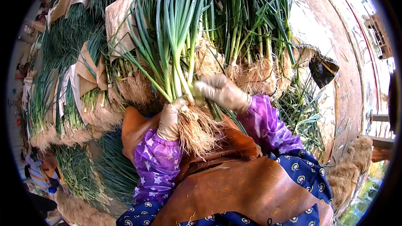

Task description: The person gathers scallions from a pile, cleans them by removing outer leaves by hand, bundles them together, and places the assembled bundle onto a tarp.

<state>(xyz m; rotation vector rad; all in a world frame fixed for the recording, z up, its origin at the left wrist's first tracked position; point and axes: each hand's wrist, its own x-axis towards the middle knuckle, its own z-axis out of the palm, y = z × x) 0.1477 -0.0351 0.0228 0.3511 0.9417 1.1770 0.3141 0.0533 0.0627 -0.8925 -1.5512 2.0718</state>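
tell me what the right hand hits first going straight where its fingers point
The right hand would likely meet the held pale stems first; depth is unclear, they may be touching.

Cannot see the leaf tips of the held green onions, cut off on top, nor the hidden fingers of the left hand. Cannot make out the blurred fingertips of the right hand or tiny items far left.

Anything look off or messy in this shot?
Mildly. Loose green leaves lie tangled beside the right sleeve, unlike the bundles lined up nearby. One stalk juts sideways from the bunch in the left hand, off the line of the others.
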